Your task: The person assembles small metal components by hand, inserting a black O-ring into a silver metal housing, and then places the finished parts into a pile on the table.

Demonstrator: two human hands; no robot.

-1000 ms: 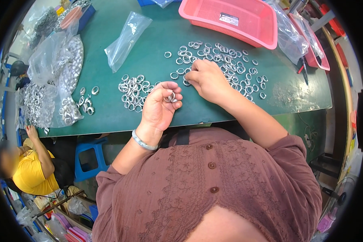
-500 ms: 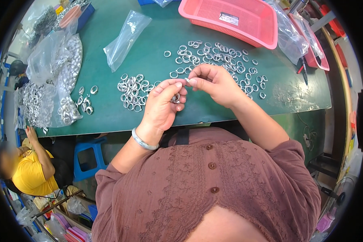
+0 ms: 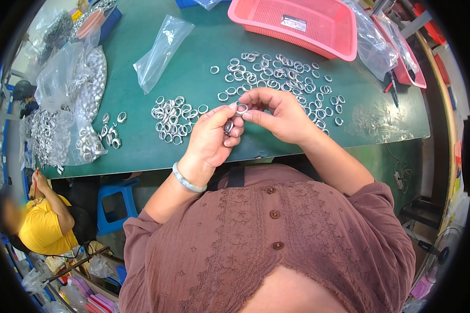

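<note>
Between the fingertips of both hands is a silver ring (image 3: 241, 109), its round opening turned up. My left hand (image 3: 214, 133) is closed, thumb and forefinger pinching the ring's left side. More rings (image 3: 228, 127) are tucked in its curled fingers; how many is hidden. My right hand (image 3: 282, 115) pinches the ring from the right with thumb and forefinger. Left of my left hand lies a tight pile of silver rings (image 3: 175, 117) on the green table (image 3: 193, 62). Beyond my right hand, many loose rings (image 3: 284, 68) are spread out, some hidden behind the hand.
A pink basket (image 3: 344, 49) stands at the far right beside plastic bags and a pen (image 3: 393, 94). A clear bag (image 3: 162, 52) lies flat farther left. Bags of metal parts (image 3: 91, 88) fill the left side. A person in yellow (image 3: 47, 224) sits at lower left near a blue stool (image 3: 103, 208).
The ring between my fingertips has turned, so its round opening now shows. My right hand has shifted slightly down. The person in yellow has raised a hand, holding something red.
</note>
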